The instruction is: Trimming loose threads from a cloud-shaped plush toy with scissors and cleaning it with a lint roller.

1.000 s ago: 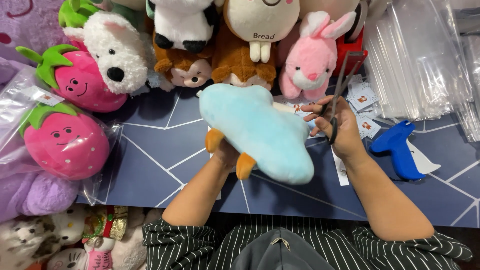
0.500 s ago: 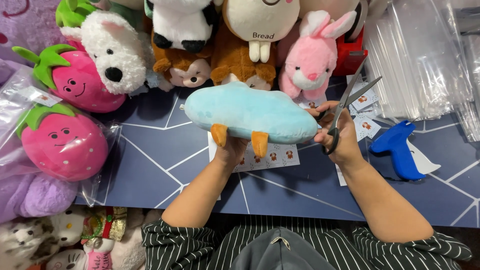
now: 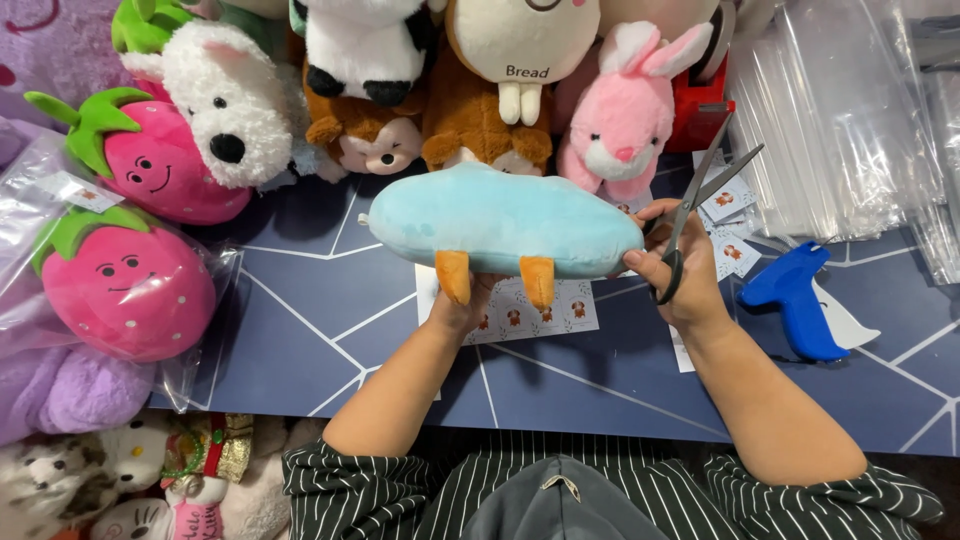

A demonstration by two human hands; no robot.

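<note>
A left hand [image 3: 462,305] cradles a light-blue plush toy [image 3: 505,220] from below, above a dark-blue table [image 3: 300,330], while the right hand [image 3: 680,270] grips scissors [image 3: 700,200], blades apart, at the toy's end; nothing looks cut yet. One strawberry plush [image 3: 125,290] sits sealed in a clear bag; empty bags [image 3: 850,130] lie stacked to the right.

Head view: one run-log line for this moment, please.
left hand: holds light-blue plush toy from below | right hand: scissors, blades open | beside: blue tagging gun

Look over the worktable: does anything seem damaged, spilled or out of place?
Nothing stands out. The left hand holds an intact blue plush, and the right hand grips scissors.
</note>
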